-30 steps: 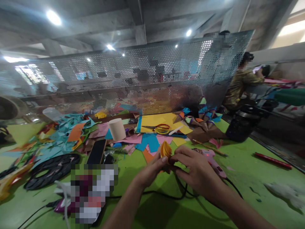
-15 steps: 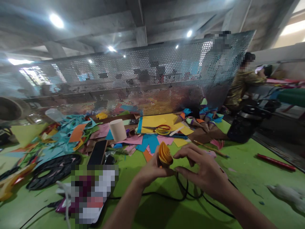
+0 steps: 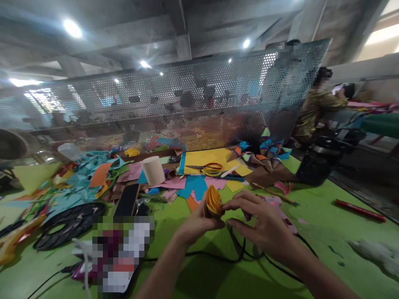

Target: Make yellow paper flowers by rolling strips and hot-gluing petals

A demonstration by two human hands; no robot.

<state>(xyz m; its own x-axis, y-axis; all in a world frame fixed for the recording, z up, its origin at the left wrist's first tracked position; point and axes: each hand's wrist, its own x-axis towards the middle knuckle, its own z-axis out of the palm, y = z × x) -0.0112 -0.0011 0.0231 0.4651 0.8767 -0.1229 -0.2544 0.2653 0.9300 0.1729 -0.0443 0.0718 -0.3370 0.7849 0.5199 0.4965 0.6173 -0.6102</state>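
My left hand (image 3: 198, 220) is closed around the base of an orange-yellow paper flower (image 3: 213, 201) made of layered, curled paper. The flower stands upright between thumb and fingers, and its lower end is partly hidden by them. My right hand (image 3: 262, 220) is just to the right of it, thumb and fingers apart. Its index fingertip is at the flower's right edge; whether it presses there I cannot tell. Behind that hand lies a pink glue gun (image 3: 288, 222), partly covered, with a black cord (image 3: 218, 255) looping under both hands.
On the green table (image 3: 327, 241) are scissors (image 3: 212, 168) on yellow paper, a white paper roll (image 3: 153, 170), a phone (image 3: 126, 201), a red pen (image 3: 360, 210) and a black jug (image 3: 314, 162). Paper scraps (image 3: 84, 174) crowd the left. A perforated panel (image 3: 156, 112) stands behind; one person sits far right.
My right hand has moved slightly left, bringing its index fingertip to the flower's edge. More of the pink glue gun shows now. My left hand keeps its hold.
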